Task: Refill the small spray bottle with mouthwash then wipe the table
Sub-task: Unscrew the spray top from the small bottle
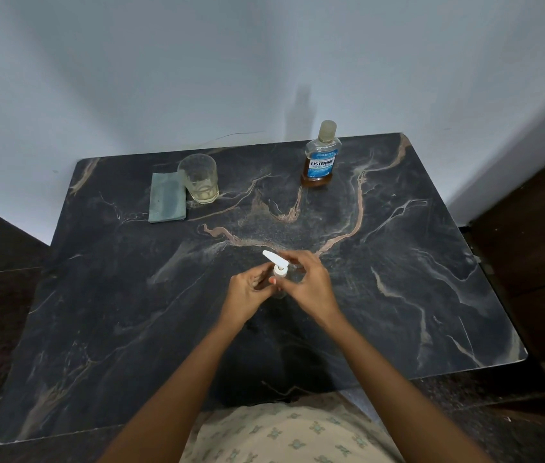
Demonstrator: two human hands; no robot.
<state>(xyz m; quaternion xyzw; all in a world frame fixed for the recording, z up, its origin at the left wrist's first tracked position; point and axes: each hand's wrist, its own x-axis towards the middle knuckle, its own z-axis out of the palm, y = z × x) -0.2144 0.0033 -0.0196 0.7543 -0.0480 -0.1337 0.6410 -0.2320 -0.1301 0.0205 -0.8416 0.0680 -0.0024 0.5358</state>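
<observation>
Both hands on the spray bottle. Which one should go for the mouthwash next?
Right, probably. The mouthwash bottle stands at the back, right of the spray bottle, so the right hand has a straight reach; the left hand would cross over and can hold the spray bottle instead.

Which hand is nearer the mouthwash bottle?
Right. The right hand sits nearly straight in front of the mouthwash bottle; the left hand is further left, farther away.
</observation>
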